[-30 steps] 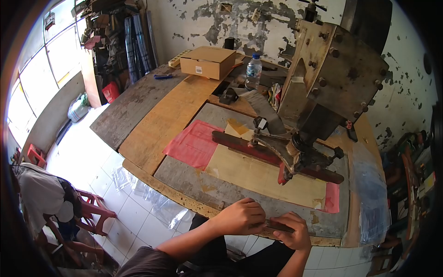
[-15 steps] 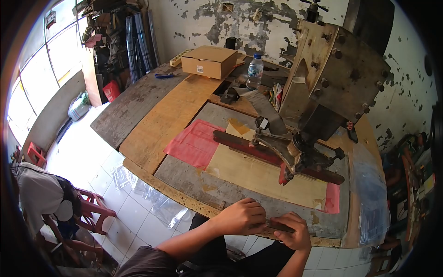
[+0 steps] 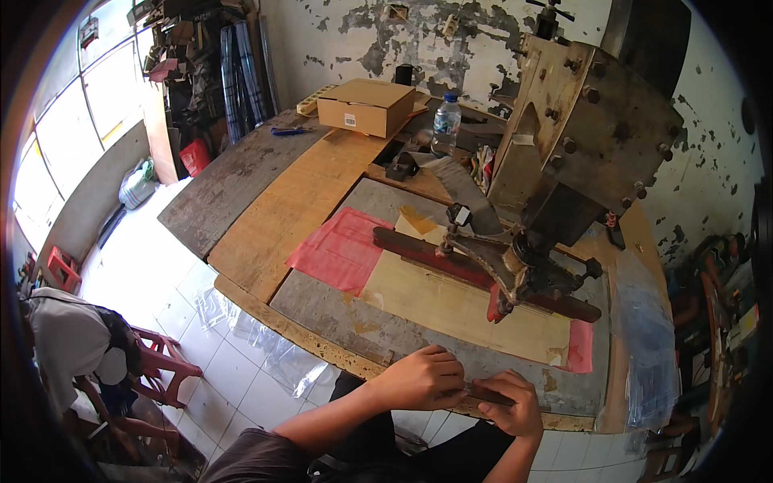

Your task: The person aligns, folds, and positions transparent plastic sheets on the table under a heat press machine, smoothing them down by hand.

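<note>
Nothing much moved over the last half second: view has drifted very slightly, hands and press parts hold the same relation. So sheet work on the worktop (image 3: 314, 306) is unchanged; reads as a pause, my judgement.

Left hand (image 3: 420, 378): at the front edge, fingers curled and pressed together, knuckles up. Can't tell if they grip; fingertips hidden. Right hand (image 3: 515, 404): just beside it, fingers bent over the top, thumb underneath, narrow brown bar (image 3: 489, 394) looks pinched between. Bar's left end runs toward the left fingers; material unclear.

Cream sheet (image 3: 451, 298): flat, smooth, long, roughly parallel to the front edge. Glossy pink plastic sheet (image 3: 338, 249) shows past its left end, with a pink strip past its right end; can't tell if one piece runs beneath. Straight red-edged pressing bar (image 3: 419, 248) spans over the cream sheet; contact not readable. Bolted, blocky metal press head (image 3: 596, 105) looms behind, toward the back right.

Worktop surface: grey, scuffed, tape scraps, chipped wooden front edge. Clear, wrinkled plastic film (image 3: 648, 354) along the right edge. Cardboard box (image 3: 362, 105) and water bottle (image 3: 445, 127) near the back edge.
</note>
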Demonstrator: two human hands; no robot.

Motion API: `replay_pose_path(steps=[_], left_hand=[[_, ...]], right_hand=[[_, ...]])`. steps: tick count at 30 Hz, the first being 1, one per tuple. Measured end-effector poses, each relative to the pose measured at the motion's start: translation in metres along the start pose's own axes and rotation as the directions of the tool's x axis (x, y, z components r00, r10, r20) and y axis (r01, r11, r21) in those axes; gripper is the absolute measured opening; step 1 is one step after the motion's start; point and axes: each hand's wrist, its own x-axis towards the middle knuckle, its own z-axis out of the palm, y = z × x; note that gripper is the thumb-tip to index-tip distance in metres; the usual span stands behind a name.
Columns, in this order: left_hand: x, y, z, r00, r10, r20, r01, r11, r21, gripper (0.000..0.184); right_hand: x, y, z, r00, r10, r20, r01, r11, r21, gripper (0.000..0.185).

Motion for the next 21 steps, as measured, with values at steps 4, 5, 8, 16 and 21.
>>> replay_pose_path(steps=[4,5,8,16,21], left_hand=[[0.0008,0.0007,-0.001,1.0,0.001,0.002,-0.001,1.0,0.001,0.015],[0.0008,0.0006,-0.001,1.0,0.001,0.002,-0.001,1.0,0.001,0.015],[0.0005,0.0003,-0.0006,1.0,0.002,0.003,-0.002,1.0,0.0,0.015],[0.0005,-0.0003,-0.0004,1.0,0.004,0.001,-0.004,1.0,-0.009,0.016],[0.0003,-0.0002,0.0001,1.0,0.002,0.0,-0.002,1.0,-0.009,0.016]], right_hand=[[0.0001,0.0006,0.0,1.0,-0.001,0.0,0.001,1.0,0.003,0.04],[0.0001,0.0006,0.0001,1.0,-0.003,-0.001,0.003,1.0,0.004,0.04],[-0.0004,0.0008,-0.0001,1.0,0.0,0.001,0.0,1.0,0.004,0.04],[-0.0003,0.0004,0.0,1.0,0.0,-0.001,0.0,1.0,0.005,0.04],[0.0003,-0.001,-0.0003,1.0,0.006,0.0,-0.006,1.0,0.005,0.039]])
